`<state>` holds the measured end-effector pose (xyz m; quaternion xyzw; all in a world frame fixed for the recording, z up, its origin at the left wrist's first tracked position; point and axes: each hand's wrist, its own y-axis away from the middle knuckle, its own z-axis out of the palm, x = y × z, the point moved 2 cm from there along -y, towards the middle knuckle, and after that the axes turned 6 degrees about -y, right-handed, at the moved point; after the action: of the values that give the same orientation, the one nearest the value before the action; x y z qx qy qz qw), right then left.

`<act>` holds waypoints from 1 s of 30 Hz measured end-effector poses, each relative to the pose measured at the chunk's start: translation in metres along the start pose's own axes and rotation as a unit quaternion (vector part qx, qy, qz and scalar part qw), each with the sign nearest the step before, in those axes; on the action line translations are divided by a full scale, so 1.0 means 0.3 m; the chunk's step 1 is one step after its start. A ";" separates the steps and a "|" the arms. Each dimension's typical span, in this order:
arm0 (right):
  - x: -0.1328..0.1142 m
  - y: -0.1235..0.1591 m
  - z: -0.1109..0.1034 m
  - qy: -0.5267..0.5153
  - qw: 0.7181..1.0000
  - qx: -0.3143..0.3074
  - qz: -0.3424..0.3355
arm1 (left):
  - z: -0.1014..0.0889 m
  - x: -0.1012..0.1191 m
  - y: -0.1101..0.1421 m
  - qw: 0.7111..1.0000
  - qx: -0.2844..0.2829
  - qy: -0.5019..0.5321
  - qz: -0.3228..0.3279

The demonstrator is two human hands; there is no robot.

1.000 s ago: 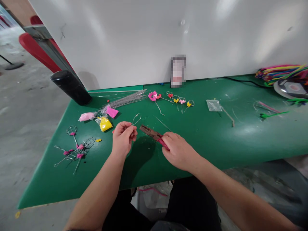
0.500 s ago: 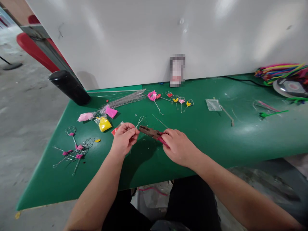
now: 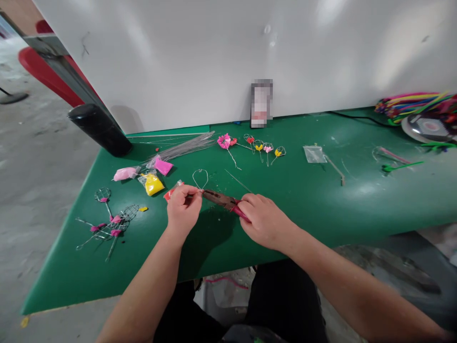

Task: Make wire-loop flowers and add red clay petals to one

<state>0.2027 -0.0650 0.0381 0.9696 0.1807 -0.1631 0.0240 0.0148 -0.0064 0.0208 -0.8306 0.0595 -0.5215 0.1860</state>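
My left hand (image 3: 183, 209) pinches a thin metal wire (image 3: 200, 170) whose upper part is bent into a loop standing above my fingers. My right hand (image 3: 266, 221) is wrapped round the red handles of a pair of pliers (image 3: 221, 200). The rusty jaws point left, and their tip meets the wire at the base of the loop, right by my left fingertips. Whether the jaws are clamped on it I cannot make out. Behind my left hand lies a red packet (image 3: 173, 189), partly covered. A loose straight wire (image 3: 237, 181) lies beyond the pliers.
Yellow (image 3: 153, 184) and pink clay packets (image 3: 125, 173) lie left, near a bundle of wires (image 3: 189, 146). Wire pieces with pink clay (image 3: 116, 219) sit front left. Small wire flowers (image 3: 259, 146) lie behind. A black cylinder (image 3: 100, 129) and a phone-like object (image 3: 261, 104) stand at the back.
The wire loop has turned to face me and looks wider and upright. The plier tips have come against the wire at my left fingertips. The view has shifted slightly.
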 end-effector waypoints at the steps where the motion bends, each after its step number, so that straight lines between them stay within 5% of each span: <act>1: -0.001 0.000 0.000 -0.001 1.000 -0.001 0.001 | -0.003 0.005 0.002 0.999 0.001 -0.026 0.026; 14: -0.011 -0.002 0.002 0.005 1.000 0.002 0.009 | -0.014 0.017 0.002 0.971 -0.005 -0.175 0.163; 30: 0.010 -0.006 0.016 -0.010 1.000 -0.007 0.011 | -0.008 0.026 0.010 0.980 -0.021 -0.136 0.143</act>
<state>0.2031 -0.0628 0.0326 0.9697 0.1707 -0.1715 0.0346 0.0165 -0.0121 0.0271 -0.8806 0.1629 -0.3699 0.2473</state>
